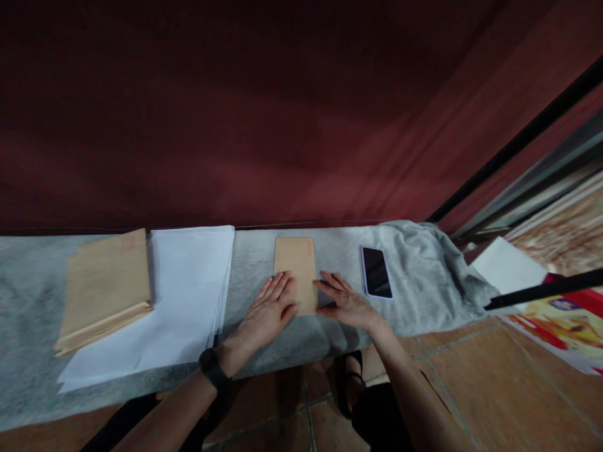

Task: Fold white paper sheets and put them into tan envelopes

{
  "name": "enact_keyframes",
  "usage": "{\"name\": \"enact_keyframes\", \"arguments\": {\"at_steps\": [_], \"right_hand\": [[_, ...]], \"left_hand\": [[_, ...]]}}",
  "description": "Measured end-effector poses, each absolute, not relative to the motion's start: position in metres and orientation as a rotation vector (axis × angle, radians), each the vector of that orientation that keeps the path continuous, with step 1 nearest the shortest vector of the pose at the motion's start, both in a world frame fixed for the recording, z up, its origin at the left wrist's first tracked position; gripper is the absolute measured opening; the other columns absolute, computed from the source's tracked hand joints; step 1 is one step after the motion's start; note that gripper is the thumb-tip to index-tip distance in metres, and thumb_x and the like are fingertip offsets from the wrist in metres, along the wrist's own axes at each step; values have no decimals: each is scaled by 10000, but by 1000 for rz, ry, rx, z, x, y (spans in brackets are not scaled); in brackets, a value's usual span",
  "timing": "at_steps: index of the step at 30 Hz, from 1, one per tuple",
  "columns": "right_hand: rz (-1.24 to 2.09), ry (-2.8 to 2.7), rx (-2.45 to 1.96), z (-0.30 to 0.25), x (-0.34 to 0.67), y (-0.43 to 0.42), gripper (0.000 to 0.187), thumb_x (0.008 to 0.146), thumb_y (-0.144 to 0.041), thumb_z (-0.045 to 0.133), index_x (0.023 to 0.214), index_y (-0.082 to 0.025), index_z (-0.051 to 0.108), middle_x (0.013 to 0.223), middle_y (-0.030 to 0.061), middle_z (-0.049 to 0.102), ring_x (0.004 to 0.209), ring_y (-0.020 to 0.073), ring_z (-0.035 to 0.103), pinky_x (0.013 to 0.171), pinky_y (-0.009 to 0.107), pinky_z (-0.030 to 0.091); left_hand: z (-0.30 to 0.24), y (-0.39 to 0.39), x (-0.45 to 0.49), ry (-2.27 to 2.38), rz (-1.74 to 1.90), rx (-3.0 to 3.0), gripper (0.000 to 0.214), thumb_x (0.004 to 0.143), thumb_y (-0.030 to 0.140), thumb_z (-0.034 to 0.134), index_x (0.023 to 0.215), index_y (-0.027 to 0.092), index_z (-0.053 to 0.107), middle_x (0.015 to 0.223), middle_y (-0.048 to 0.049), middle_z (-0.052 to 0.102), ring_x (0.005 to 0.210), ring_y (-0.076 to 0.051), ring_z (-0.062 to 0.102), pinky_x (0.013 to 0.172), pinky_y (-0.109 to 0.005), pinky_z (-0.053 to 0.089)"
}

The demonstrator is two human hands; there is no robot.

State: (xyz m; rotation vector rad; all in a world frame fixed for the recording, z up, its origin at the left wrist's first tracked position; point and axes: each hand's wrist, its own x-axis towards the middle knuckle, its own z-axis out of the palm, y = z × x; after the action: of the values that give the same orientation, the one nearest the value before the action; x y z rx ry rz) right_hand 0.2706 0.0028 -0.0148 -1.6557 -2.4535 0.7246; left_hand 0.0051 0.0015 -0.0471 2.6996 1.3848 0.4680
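A brown paper envelope [296, 254] lies flat on the grey cloth, its long side pointing away from me and small red marks near its top right corner. My left hand [274, 302] rests on its left side with the fingers stretched out flat. At its right edge is my right hand [342, 300], fingers spread, the tips touching or just beside the paper. Neither hand grips anything. Left of my hands, a stack of brown envelopes [110, 270] sits partly on top of a pile of white paper sheets [193, 276].
A phone [377, 272] in a lilac case lies right of my right hand on the grey cloth [254, 251]. Behind hangs a dark red curtain [282, 138]. At the right stand black bars [518, 135] and a colourful printed box [565, 320]. Tiled floor [471, 376] shows below.
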Motion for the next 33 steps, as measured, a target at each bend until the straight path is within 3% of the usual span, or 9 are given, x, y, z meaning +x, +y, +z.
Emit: {"name": "enact_keyframes", "arguments": {"at_steps": [4, 8, 17, 28, 33], "right_hand": [[650, -2403, -1626, -19, 267, 7, 595, 958, -457, 583, 1499, -235, 471, 1628, 84, 339, 1526, 266, 246, 1233, 470, 284], [519, -2332, -1579, -21, 252, 13, 523, 1051, -430, 370, 1509, -190, 450, 1585, 92, 419, 1502, 226, 313, 1235, 465, 289], [412, -2445, -1502, -28, 209, 13, 563, 1071, -458, 268, 1555, -184, 356, 1628, 63, 331, 1520, 202, 265, 1247, 445, 255], [278, -2488, -1520, -39, 213, 11, 573, 1074, -464, 254, 1587, -209, 269, 1645, 52, 267, 1527, 198, 241, 1251, 448, 240], [221, -2463, -1548, -41, 217, 6, 582, 1075, -448, 256, 1593, -183, 244, 1655, 59, 230, 1533, 215, 225, 1259, 456, 210]], "left_hand": [[-44, -8, 24, 1233, 464, 2740, 558, 1040, 375, 346, 1545, 139, 334, 1619, -131, 353, 1511, -227, 292, 1229, -441, 282], [-39, -21, 43, 1104, 416, 2778, 524, 1038, 407, 374, 1497, 158, 424, 1578, -124, 428, 1476, -233, 369, 1230, -449, 279], [-31, -32, 44, 1023, 323, 2748, 525, 986, 488, 493, 1388, 156, 562, 1472, -124, 561, 1409, -261, 467, 1215, -445, 303], [-20, -29, 10, 835, 168, 2786, 577, 1025, 531, 386, 1500, 209, 443, 1562, -83, 451, 1461, -201, 395, 1221, -379, 283], [-13, -23, 0, 771, 115, 2724, 645, 1009, 518, 444, 1570, 236, 296, 1620, -66, 349, 1491, -186, 337, 1220, -384, 287]]}}
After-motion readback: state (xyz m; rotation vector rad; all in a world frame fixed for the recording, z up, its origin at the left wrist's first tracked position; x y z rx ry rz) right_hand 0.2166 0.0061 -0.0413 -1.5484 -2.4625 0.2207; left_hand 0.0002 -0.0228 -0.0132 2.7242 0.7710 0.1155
